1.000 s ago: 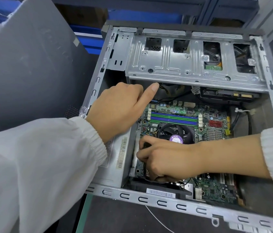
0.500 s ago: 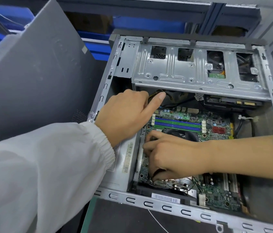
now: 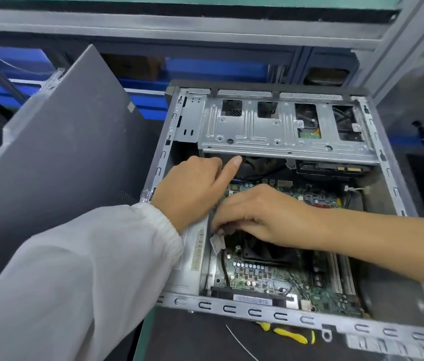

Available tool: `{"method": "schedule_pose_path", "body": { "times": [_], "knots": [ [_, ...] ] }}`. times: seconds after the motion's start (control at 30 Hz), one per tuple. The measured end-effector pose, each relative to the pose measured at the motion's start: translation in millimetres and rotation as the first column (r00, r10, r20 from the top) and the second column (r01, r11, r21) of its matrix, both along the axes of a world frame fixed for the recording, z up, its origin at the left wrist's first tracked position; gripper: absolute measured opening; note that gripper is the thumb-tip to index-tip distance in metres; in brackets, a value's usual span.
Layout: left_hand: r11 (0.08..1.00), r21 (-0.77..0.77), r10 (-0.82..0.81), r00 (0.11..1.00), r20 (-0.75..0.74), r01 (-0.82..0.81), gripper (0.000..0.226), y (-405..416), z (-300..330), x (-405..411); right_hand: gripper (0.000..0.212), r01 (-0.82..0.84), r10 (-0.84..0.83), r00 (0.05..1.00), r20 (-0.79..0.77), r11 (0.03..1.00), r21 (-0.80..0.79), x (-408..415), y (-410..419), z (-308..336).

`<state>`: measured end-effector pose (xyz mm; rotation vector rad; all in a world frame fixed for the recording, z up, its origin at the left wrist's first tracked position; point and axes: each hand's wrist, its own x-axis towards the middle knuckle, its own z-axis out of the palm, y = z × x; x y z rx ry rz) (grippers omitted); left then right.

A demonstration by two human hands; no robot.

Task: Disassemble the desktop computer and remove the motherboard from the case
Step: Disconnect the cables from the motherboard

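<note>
One cable plug decides the coming move: the white connector (image 3: 217, 243) hangs just under the right hand (image 3: 258, 217), at about six o'clock from its curled fingertips (image 3: 217, 225), which seem to pinch the black lead (image 3: 224, 267) just above the plug; the exact contact is hidden by the fingers, so the pinch is a judgement. The lead runs lengthwise down from the plug towards six o'clock, over the motherboard (image 3: 263, 277), which lies flat on the floor of the case (image 3: 231, 307) with its long axis running from twelve to six o'clock. The board is not yet out; the plug appears already free of its socket, hanging above the board, not seated in it. The right hand is plainly the nearer to the plug. The left hand (image 3: 190, 188) lies at about ten o'clock from it, its knuckles folded, its forefinger (image 3: 231, 168) stretched out towards one o'clock under the drive cage (image 3: 278, 136), and it seems to rest on the power supply (image 3: 195, 256) at the case's nine o'clock side; whether it holds anything I cannot tell. I judge the lead must be drawn clear towards nine o'clock, off the board, before the board can lift. The side panel (image 3: 70, 152) leans further out at nine o'clock, and yellow-handled pliers (image 3: 289, 336) lie below the case.
</note>
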<state>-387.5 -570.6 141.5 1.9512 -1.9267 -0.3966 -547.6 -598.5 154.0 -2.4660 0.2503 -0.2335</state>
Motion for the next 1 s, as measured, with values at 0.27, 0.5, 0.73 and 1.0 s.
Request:
{"method": "schedule_pose_path", "body": {
  "times": [0.27, 0.5, 0.73, 1.0],
  "knots": [
    [0.994, -0.034, -0.111, 0.978, -0.178, 0.107, 0.044, 11.6, 15.6, 1.6, 0.046, 0.079, -0.141, 0.936, -0.321, 0.977, -0.198, -21.2, -0.5, 18.4],
    [0.968, -0.046, -0.251, 0.958, -0.136, 0.247, 0.026, 71.2, 74.7, -22.6, 0.04, 0.074, -0.239, 0.954, -0.182, 0.774, -0.629, -61.5, 53.6, 83.1],
    [0.982, 0.0, -0.17, 0.874, -0.456, 0.191, 0.022, 144.1, 99.3, -68.3, 0.029, 0.232, -0.334, 0.939, -0.076, 0.783, -0.578, -112.8, 131.5, 89.6],
    [0.973, 0.099, -0.123, 0.831, -0.543, 0.208, 0.022, 186.1, 22.4, -80.9, 0.046, 0.279, -0.421, 0.902, -0.097, 0.739, -0.613, -130.1, 192.7, -2.7]
  ]
}}
